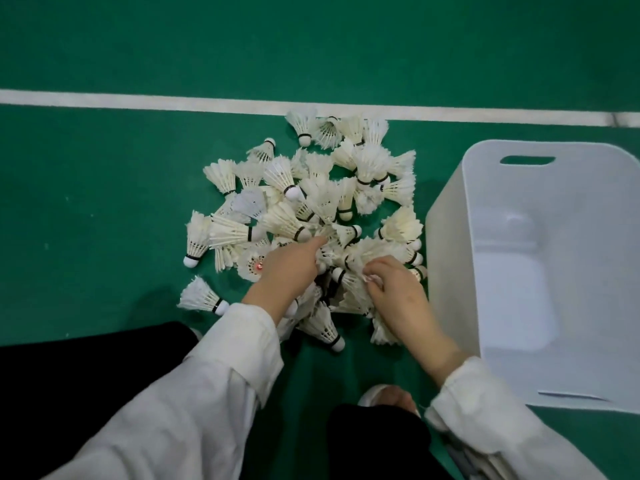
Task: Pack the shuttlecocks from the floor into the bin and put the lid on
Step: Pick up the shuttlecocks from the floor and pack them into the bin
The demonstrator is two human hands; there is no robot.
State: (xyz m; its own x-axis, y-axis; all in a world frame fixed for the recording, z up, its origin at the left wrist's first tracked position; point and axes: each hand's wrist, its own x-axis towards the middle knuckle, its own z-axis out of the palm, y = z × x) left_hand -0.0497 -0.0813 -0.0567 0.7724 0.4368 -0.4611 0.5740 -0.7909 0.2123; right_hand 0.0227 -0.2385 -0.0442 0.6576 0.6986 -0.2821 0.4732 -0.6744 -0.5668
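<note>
White shuttlecocks (pixel 280 174) heap on the green floor (pixel 104 202) — left hand (pixel 287 268) buried among them, grip hidden, right hand (pixel 394 289) pinching some — bin (pixel 446 271) at three o'clock.

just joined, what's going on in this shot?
A person is working over a pile of shuttlecocks on the green floor, with both hands in it. The right hand has its fingers curled round feathers at the pile's near edge. The left hand reaches in beside it, and its grip is hidden. The white bin stands open to the right of the pile, with no shuttlecocks showing inside. Packing looks barely begun, and no lid is on.
</note>
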